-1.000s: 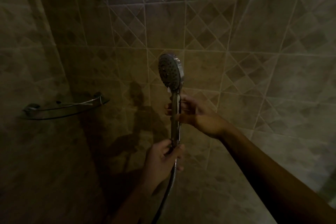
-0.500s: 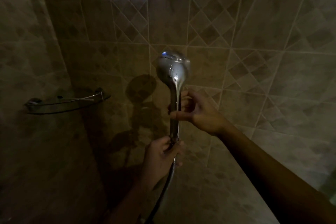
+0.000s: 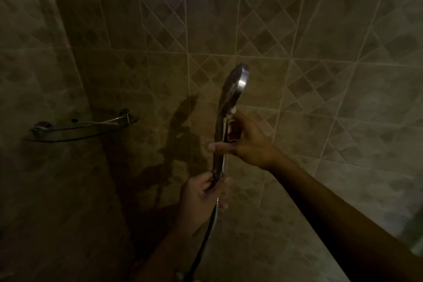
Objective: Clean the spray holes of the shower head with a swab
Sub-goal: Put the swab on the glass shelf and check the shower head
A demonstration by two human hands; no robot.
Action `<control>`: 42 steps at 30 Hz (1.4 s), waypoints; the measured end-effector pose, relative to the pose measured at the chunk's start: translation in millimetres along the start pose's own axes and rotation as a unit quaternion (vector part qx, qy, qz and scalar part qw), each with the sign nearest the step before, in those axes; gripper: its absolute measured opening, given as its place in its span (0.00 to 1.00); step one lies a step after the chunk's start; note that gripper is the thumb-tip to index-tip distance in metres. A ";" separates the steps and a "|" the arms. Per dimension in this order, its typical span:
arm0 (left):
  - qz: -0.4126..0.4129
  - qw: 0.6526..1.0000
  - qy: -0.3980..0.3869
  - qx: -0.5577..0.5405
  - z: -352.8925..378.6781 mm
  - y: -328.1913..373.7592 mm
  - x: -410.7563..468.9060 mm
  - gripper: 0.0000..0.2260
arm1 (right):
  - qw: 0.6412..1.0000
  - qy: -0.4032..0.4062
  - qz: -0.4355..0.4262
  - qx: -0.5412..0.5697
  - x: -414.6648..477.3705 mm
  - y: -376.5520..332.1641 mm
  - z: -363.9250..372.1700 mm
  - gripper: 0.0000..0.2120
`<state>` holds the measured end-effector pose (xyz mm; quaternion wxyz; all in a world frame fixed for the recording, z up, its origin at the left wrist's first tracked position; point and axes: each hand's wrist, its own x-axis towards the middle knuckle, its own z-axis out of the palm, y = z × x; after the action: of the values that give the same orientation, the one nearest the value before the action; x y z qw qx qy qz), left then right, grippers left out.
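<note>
A chrome shower head (image 3: 233, 84) stands upright in the middle of the dim stall, its rounded back and rim toward me; the spray holes face away to the right and are hidden. My left hand (image 3: 201, 199) grips the bottom of the handle where the metal hose (image 3: 206, 236) joins. My right hand (image 3: 245, 142) holds the upper handle, thumb stretched across the front, fingers curled behind. A small white tip, probably the swab (image 3: 233, 110), shows above my right fingers.
Tiled walls close in on all sides. A glass corner shelf (image 3: 84, 128) with a metal rail hangs at the left, at hand height. The hose drops toward the bottom edge of the frame.
The shower head has turned on its handle: first its spray face showed at the left, then its back, now its edge with the face to the right. Both hands kept their places.
</note>
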<state>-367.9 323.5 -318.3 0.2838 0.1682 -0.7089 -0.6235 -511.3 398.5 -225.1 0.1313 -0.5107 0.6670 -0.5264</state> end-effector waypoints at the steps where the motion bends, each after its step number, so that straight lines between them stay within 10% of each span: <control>1: 0.001 1.000 -0.001 0.003 -0.5 0.2 -0.1 0.02 | 1.000 -0.007 -0.001 0.009 -1.0 0.1 -0.2 0.24; 38: 0.000 1.000 0.027 -0.005 -10.1 4.5 -12.6 0.05 | 0.975 -0.113 0.023 0.190 -5.6 -7.6 4.0 0.19; 42: 0.006 0.999 0.036 0.002 -8.0 4.9 -13.7 0.05 | 0.998 -0.028 0.000 0.051 -2.0 -11.0 9.4 0.11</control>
<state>-351.8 326.1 -315.7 0.3126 0.1864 -0.7003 -0.6141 -497.7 395.6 -220.5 0.1757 -0.5177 0.6352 -0.5456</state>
